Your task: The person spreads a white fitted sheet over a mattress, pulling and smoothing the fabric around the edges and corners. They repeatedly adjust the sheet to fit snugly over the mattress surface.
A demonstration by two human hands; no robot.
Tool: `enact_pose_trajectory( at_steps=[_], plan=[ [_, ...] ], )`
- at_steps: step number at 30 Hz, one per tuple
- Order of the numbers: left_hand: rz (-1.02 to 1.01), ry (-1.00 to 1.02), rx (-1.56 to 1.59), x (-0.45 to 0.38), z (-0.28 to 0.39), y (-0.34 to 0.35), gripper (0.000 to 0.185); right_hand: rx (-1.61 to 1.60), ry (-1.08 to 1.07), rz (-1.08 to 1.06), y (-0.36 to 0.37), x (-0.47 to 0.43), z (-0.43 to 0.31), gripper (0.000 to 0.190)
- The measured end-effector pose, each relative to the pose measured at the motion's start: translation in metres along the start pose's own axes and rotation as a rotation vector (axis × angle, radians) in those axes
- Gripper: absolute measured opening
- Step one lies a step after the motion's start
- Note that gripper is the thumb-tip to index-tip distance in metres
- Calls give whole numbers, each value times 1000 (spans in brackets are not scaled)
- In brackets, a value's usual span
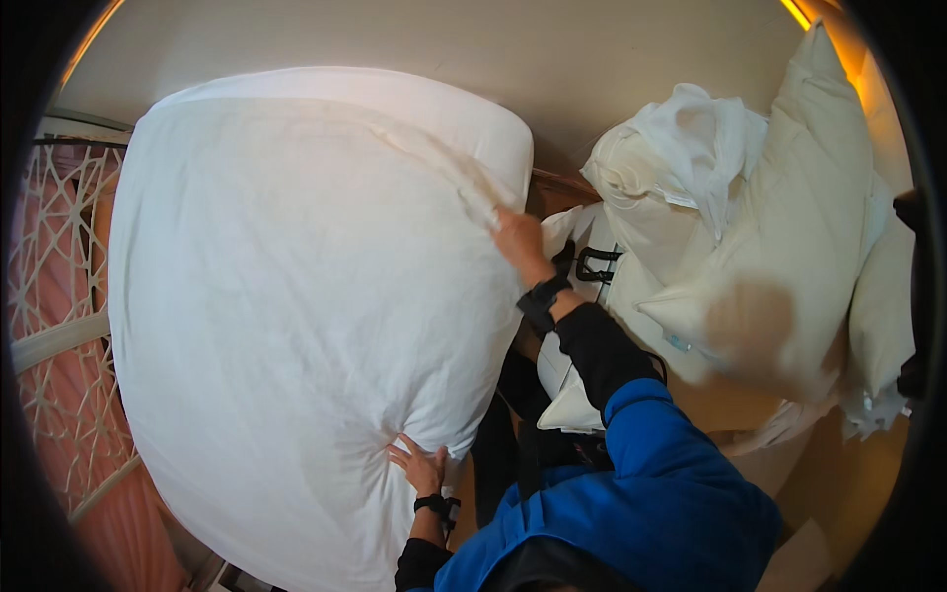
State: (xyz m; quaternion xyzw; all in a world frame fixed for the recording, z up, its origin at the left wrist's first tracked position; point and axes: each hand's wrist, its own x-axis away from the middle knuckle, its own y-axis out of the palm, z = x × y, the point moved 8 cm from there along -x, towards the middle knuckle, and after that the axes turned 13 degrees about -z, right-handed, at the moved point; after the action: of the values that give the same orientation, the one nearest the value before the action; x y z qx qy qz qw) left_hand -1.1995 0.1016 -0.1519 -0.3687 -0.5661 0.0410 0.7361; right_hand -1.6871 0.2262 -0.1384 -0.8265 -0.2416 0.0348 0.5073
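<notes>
A large white cloth-covered mattress or cushion (296,281) fills the middle and left of the view, with a cream cloth layer on top whose edge runs along its upper right. My right hand (521,240) is closed on that cloth edge (466,189) at the right side; the hand is slightly blurred. Lower down, my left hand (419,466) lies with spread fingers on the near right edge, where the white cloth is drawn into creases. A little cloth may be held under its fingers; this cannot be seen.
Cream pillows (799,207) are piled at the right, with a crumpled white cloth (695,140) on them. A black handle (595,265) shows beside the pile. At the left stands a white lattice panel (59,244) over pink fabric (133,533). A pale wall (481,37) lies beyond.
</notes>
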Motion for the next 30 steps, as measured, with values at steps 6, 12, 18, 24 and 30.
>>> enact_pose_trajectory(
  at_steps=[6,12,18,24,30],
  plan=[
    [-26,14,-1,1,-4,0,97,57,-259,-174,18,71,-79,16],
    [-106,13,42,4,-4,-8,97,111,-321,46,-5,74,-71,19],
    [-95,88,65,5,-4,-10,97,47,-57,17,-4,65,-38,56],
    [-96,151,42,7,-7,-14,94,16,37,-118,-3,41,-46,82],
    [-216,49,277,-27,-12,-59,52,73,57,-125,-7,4,-42,89]
  ],
)
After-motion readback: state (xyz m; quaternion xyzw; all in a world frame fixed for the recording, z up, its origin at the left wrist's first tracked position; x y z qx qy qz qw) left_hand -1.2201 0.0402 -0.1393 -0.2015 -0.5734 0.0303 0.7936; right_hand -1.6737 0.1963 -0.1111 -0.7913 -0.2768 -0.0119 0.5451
